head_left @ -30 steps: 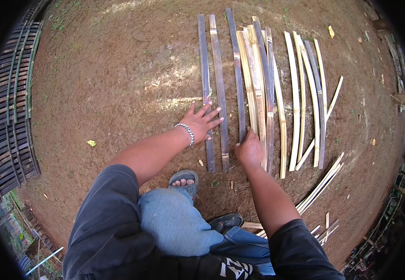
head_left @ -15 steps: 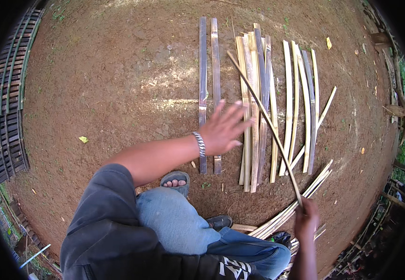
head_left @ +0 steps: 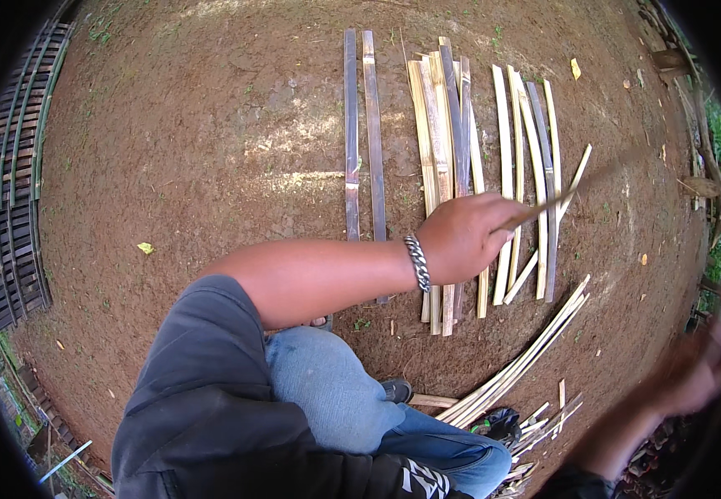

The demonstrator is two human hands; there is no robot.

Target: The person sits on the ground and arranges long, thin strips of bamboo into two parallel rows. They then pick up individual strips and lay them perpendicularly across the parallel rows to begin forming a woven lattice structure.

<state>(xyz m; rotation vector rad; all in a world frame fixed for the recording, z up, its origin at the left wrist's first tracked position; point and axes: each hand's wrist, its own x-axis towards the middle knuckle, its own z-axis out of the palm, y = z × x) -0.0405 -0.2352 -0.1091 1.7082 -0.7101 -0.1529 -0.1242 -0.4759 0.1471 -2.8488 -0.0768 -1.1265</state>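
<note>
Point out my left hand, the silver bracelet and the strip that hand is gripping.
Left hand [head_left: 463, 239]: head view, on the back of the hand.
Silver bracelet [head_left: 418, 263]: head view, on the chain links at the wrist.
Gripped strip [head_left: 571, 194]: head view, on the blurred length beyond the fingers.

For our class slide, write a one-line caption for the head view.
The left hand grips a slender bamboo strip over split bamboo slats on bare soil.

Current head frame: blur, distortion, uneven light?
Head view: bare right hand motion-blurred near the right rim; thin brown bamboo strip smeared toward its far end, bare left hand gripping it sharper; dark slatted rack bowed by the fisheye; bright patches on brown earth ground.
</note>
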